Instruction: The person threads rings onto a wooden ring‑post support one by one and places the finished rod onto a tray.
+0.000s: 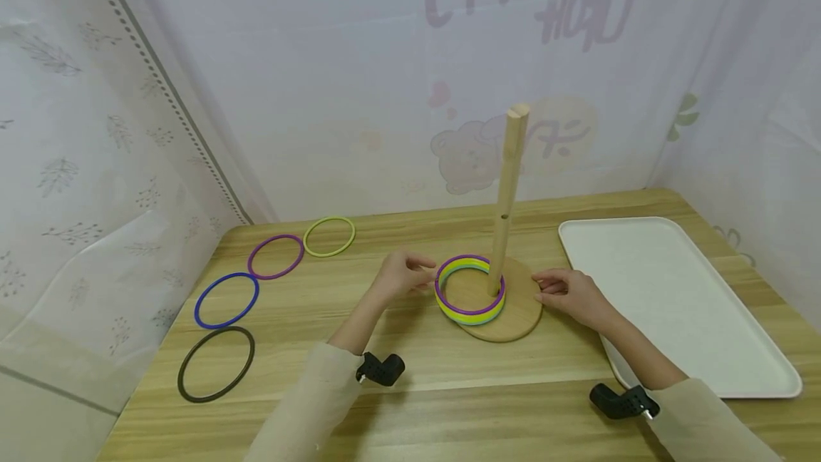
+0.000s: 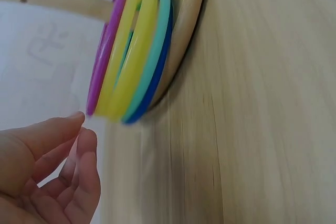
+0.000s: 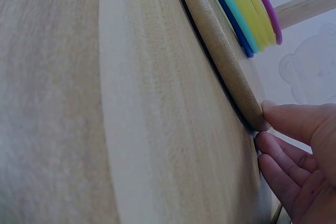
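On the wooden table [image 1: 436,419] a black ring [image 1: 202,399] lay near left, a white tray [image 1: 680,305] right, and a blue ring [image 1: 214,326] just beyond the black one. The right hand [image 1: 571,294] pinched the right rim of the round base [image 1: 522,298]; the left hand [image 1: 400,275], fingers loosely bent and released, was just beside the ring stack [image 2: 138,51]. That stack sat on the base around the upright post [image 1: 507,194]. Farther left lay purple [image 1: 272,277] and lime rings [image 1: 326,255]; a curtain [image 1: 359,91] hung far behind.
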A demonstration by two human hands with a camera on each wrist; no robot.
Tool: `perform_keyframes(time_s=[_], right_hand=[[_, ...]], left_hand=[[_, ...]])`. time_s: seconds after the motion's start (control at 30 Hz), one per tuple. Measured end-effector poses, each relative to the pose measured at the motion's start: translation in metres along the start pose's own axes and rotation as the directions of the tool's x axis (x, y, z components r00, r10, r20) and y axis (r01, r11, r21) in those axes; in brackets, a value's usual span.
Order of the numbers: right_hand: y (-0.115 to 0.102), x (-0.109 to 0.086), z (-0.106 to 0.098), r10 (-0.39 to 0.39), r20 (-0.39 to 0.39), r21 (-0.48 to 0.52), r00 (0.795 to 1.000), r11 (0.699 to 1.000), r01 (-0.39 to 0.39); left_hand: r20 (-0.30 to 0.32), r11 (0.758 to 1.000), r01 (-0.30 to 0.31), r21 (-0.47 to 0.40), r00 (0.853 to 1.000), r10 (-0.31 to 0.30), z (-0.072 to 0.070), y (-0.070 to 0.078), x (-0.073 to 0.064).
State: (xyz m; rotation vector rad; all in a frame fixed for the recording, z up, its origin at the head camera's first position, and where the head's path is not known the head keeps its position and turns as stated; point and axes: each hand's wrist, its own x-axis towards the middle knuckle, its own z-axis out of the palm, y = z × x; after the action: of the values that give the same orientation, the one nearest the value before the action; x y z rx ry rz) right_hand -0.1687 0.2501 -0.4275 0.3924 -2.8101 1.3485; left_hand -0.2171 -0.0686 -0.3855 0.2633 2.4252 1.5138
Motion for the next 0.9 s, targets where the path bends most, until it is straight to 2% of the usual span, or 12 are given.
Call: perform_keyframes(time_s=[0.1,0.23,0.37,0.5,0.6,0.67,0.8,0.9], right_hand=[[-0.001,0.0,0.001,-0.003,0.0,0.001,1.0,1.0,0.003],[-0.002,0.0,0.0,-0.01,0.0,-0.006,1.0,1.0,0.01],[-0.002,-0.001,0.0,-0.02,-0.005,-0.016,1.0,1.0,0.02],[-0.001,-0.001,0.0,-0.023,-0.007,-0.026,1.0,0.999,0.023],[0.001,-0.001,0.0,-0.024,-0.009,-0.031,1.0,0.999,0.024],[0.001,-0.001,0.0,-0.025,-0.009,-0.033,1.0,0.999,0.024],[0.001,0.0,0.0,-0.027,-0.007,-0.036,1.0,0.999,0.027],[0.001,0.0,0.001,-0.031,-0.005,-0.035,0.999,0.999,0.031]], left_hand=[[-0.033,0.999,0.032,-0.017,0.999,-0.033,-0.018,-0.009,-0.011],[-0.09,0.997,0.076,-0.034,0.993,-0.078,-0.053,-0.025,-0.034],[-0.146,0.994,0.1,-0.034,0.984,-0.104,-0.096,-0.048,-0.067],[-0.198,0.99,0.139,0.015,0.971,-0.133,-0.142,-0.071,-0.106],[-0.256,0.983,0.172,0.058,0.955,-0.152,-0.172,-0.09,-0.133],[-0.291,0.981,0.172,0.088,0.946,-0.14,-0.189,-0.104,-0.149],[-0.368,0.952,0.235,0.195,0.918,-0.151,-0.21,-0.126,-0.175],[-0.403,0.93,0.283,0.235,0.899,-0.171,-0.22,-0.137,-0.187]])
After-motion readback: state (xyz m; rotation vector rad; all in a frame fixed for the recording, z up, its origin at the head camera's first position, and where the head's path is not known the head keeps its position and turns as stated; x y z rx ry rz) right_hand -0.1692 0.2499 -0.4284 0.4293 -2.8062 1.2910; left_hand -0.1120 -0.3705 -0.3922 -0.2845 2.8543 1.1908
